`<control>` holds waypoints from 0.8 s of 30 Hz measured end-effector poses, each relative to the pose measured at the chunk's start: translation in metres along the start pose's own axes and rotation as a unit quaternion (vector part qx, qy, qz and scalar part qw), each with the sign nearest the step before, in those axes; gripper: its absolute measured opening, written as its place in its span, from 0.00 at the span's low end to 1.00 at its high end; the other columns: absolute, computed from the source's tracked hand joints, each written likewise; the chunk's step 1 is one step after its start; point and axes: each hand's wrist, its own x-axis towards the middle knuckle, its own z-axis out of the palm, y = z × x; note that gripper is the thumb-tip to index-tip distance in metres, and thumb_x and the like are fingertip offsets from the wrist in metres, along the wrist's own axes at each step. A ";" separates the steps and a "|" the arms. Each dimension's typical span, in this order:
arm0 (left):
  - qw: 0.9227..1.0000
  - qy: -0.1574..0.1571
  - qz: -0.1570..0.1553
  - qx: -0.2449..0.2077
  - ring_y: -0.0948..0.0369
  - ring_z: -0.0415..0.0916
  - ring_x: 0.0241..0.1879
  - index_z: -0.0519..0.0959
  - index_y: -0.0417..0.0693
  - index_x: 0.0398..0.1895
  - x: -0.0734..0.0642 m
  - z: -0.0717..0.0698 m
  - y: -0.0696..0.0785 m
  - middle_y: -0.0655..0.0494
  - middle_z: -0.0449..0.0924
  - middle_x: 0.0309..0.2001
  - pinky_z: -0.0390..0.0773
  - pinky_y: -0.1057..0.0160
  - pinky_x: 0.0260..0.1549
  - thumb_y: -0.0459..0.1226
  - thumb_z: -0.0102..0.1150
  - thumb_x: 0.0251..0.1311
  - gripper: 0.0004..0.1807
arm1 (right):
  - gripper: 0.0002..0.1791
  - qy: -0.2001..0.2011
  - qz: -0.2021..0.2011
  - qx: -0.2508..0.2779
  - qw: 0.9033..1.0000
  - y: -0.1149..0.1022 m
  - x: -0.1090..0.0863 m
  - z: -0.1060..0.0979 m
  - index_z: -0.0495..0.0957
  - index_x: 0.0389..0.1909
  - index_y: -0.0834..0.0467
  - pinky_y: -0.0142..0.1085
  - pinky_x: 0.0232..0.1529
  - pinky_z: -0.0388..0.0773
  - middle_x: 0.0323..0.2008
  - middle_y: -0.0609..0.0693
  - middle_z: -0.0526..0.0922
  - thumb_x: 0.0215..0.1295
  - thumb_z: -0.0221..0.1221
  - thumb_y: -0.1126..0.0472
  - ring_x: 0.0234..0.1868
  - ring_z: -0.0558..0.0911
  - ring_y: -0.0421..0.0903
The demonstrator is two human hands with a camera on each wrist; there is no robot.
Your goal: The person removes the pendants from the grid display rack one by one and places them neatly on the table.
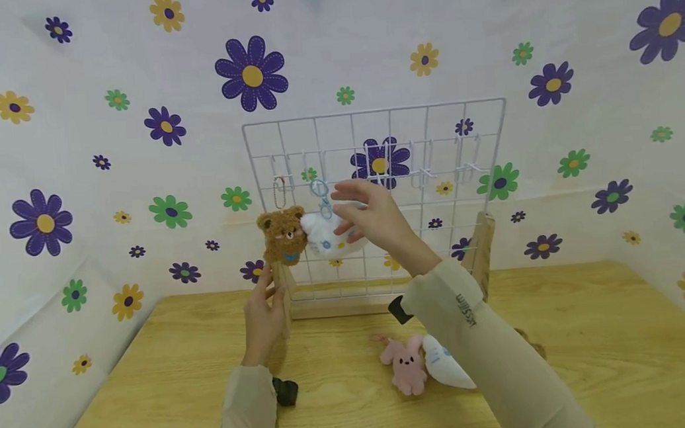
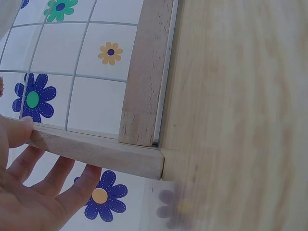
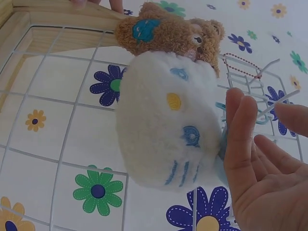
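In the head view a brown bear plush keychain (image 1: 284,236) with a blue bow hangs by a bead chain at the left of the white wire grid rack (image 1: 374,110). Beside it and touching it hangs a white cat-face plush (image 1: 323,242) on a blue clasp. My right hand (image 1: 375,218) is at the cat plush's right side, thumb apart from the fingers; in the right wrist view its fingers (image 3: 239,139) lie by the plush's edge, contact unclear. Below the bear, my left hand (image 1: 264,319) holds the rack's left wooden post (image 2: 91,149) between thumb and fingers.
On the wooden table (image 1: 332,413) lie a pink rabbit plush (image 1: 409,366) and a white plush (image 1: 445,368), partly behind my right sleeve. Something brown (image 1: 532,342) shows past that sleeve. Several metal hooks (image 1: 422,172) stick out from the grid. A flowered cloth (image 1: 189,65) hangs behind.
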 end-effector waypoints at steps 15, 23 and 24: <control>1.000 0.004 0.022 0.006 0.32 0.80 0.49 0.63 0.27 0.73 0.001 0.001 -0.002 0.25 0.74 0.59 0.83 0.39 0.46 0.20 0.53 0.69 0.29 | 0.19 0.000 0.037 -0.068 0.997 -0.015 0.015 0.008 0.73 0.64 0.66 0.33 0.21 0.82 0.56 0.62 0.82 0.76 0.57 0.64 0.21 0.83 0.47; 1.000 0.006 0.019 0.006 0.31 0.80 0.48 0.63 0.27 0.72 0.000 0.001 -0.002 0.26 0.74 0.59 0.83 0.39 0.43 0.19 0.53 0.68 0.29 | 0.12 0.032 0.042 -0.100 0.994 -0.019 0.018 0.013 0.81 0.51 0.65 0.31 0.23 0.82 0.44 0.59 0.86 0.75 0.59 0.63 0.18 0.80 0.44; 1.000 0.006 0.018 0.006 0.31 0.80 0.48 0.63 0.27 0.72 0.000 0.001 -0.002 0.26 0.74 0.59 0.83 0.39 0.44 0.20 0.54 0.68 0.29 | 0.11 0.037 0.041 -0.105 0.993 -0.020 0.018 0.014 0.81 0.51 0.65 0.32 0.24 0.83 0.43 0.59 0.86 0.74 0.59 0.63 0.19 0.80 0.44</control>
